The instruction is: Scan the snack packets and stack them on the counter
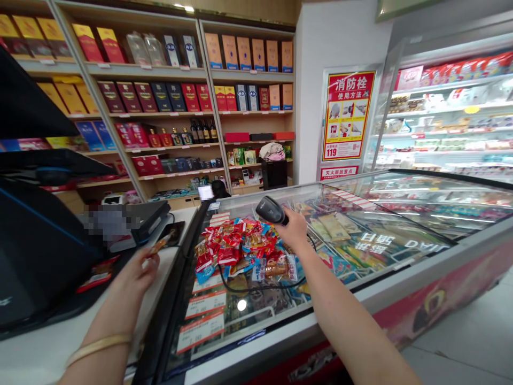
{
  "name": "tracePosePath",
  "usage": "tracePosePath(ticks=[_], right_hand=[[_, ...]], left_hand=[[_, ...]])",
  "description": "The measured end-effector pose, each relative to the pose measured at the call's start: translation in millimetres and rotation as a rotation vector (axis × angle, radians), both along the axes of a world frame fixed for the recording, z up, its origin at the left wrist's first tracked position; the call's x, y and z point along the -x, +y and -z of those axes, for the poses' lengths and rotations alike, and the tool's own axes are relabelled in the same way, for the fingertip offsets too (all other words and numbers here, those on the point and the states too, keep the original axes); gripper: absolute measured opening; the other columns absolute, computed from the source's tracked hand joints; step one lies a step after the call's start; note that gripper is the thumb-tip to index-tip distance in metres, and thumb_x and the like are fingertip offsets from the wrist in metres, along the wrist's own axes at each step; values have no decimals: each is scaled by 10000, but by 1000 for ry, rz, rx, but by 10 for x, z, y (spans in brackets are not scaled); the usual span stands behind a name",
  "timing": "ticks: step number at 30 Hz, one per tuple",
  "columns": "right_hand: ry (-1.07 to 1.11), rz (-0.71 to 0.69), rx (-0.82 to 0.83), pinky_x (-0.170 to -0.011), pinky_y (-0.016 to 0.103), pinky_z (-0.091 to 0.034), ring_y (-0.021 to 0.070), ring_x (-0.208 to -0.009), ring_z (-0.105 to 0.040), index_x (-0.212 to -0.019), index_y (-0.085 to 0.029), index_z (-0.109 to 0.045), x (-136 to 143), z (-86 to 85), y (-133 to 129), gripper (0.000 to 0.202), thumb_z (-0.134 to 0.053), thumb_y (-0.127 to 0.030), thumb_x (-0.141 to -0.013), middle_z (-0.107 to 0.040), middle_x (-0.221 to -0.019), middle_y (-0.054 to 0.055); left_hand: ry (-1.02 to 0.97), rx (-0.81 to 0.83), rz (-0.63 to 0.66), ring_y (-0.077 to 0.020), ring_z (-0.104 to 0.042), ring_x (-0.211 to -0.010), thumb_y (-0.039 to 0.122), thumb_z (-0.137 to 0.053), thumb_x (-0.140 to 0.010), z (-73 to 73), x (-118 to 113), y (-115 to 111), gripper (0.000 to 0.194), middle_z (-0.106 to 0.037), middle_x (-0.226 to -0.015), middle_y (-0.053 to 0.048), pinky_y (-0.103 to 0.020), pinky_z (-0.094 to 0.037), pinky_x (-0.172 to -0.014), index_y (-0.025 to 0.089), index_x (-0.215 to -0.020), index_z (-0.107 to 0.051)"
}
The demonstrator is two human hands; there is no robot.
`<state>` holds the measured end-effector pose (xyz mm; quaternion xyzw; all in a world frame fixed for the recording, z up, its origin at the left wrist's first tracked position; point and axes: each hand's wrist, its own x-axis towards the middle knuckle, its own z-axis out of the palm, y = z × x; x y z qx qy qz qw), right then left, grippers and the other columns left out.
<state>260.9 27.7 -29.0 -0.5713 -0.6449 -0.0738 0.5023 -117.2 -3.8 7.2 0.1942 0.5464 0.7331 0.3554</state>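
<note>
My right hand [294, 230] is wrapped round the handle of a black barcode scanner [271, 209], whose head points left over a freezer's glass top. A black cable loops from it across the glass. Below and left of the scanner lies a pile of small snack packets [228, 243] in red, blue and clear wrapping. A larger clear-and-white packet [276, 267] with brown food inside rests at the pile's near edge. Over the white counter, my left hand [140, 270] pinches a small orange-brown snack packet [159, 246] between thumb and fingers.
The chest freezer [404, 267] stretches away to the right. On the counter [168, 267] lie a phone [171, 233] and a red packet [97, 272], beside a dark checkout machine [44, 246]. Someone's dark hair [219, 189] shows behind the freezer. Shelves of boxes [146, 98] line the wall.
</note>
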Motion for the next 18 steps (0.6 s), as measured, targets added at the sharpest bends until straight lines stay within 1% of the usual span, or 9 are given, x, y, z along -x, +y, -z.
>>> tracePosePath(ticks=[1, 3, 4, 7, 9, 11, 13, 15, 18], right_hand=[[4, 0, -4, -856, 339, -449, 266, -944, -669, -993, -208, -704, 0, 0, 1, 274, -648, -286, -736, -740, -986, 74], [9, -3, -10, -854, 339, -451, 265, -941, -669, -991, -210, -703, -2, -2, 0, 270, -645, -290, -740, -740, -980, 73], [9, -6, -13, -854, 339, -451, 265, -939, -670, -989, -211, -703, -3, -4, -1, 268, -644, -291, -741, -740, -977, 72], [6, -9, -17, -845, 331, -454, 261, -933, -671, -980, -214, -701, -7, -12, -4, 262, -642, -289, -736, -741, -961, 69], [4, -8, -12, -824, 321, -456, 256, -916, -672, -971, -213, -700, -11, -13, -2, 256, -641, -294, -735, -741, -945, 67], [4, -14, -6, -804, 313, -457, 251, -900, -673, -970, -211, -698, -17, -14, 2, 256, -639, -295, -735, -741, -936, 64], [4, -37, -14, -809, 314, -457, 249, -908, -672, -977, -210, -697, -24, -19, 1, 269, -641, -283, -725, -742, -948, 62], [-13, -81, -32, -826, 321, -456, 252, -933, -669, -986, -200, -697, -24, -36, -15, 293, -648, -270, -706, -741, -974, 69], [-89, -185, -56, -841, 335, -448, 259, -955, -661, -984, -182, -701, 8, -79, -70, 322, -671, -279, -679, -737, -994, 83]], left_hand=[[-70, 15, 45, -71, -488, -517, 60, -543, -812, -55, -49, -14, 117, -536, -655, 1, -131, -404, -391, 143, -736, -509], [-182, 32, 124, -75, -527, -541, 81, -446, -882, -143, -179, -32, 165, -551, -671, -17, -128, -444, -413, 139, -751, -529], [-249, 22, 157, -79, -545, -549, 91, -428, -896, -173, -266, -34, 182, -555, -675, -22, -131, -466, -424, 137, -763, -542], [-504, -58, 277, -83, -588, -561, 99, -442, -902, -211, -606, -18, 170, -591, -716, -38, -132, -510, -460, 127, -824, -590], [-569, -126, 313, -80, -616, -592, 92, -469, -898, -197, -847, 3, 152, -625, -762, -48, -129, -533, -511, 123, -854, -612], [-516, -182, 320, -84, -642, -642, 59, -502, -868, -149, -1037, 23, 139, -651, -789, -50, -143, -556, -577, 125, -857, -623], [-396, -228, 347, -100, -656, -673, 19, -570, -789, -73, -1146, 38, 150, -673, -804, -45, -175, -570, -616, 134, -861, -634], [-245, -282, 397, -126, -667, -699, 13, -658, -690, 16, -1180, 44, 254, -695, -837, -37, -214, -578, -636, 155, -901, -650], [-44, -373, 447, -164, -687, -796, 81, -774, -597, 129, -1162, 47, 470, -717, -923, -28, -269, -581, -722, 199, -1035, -654]])
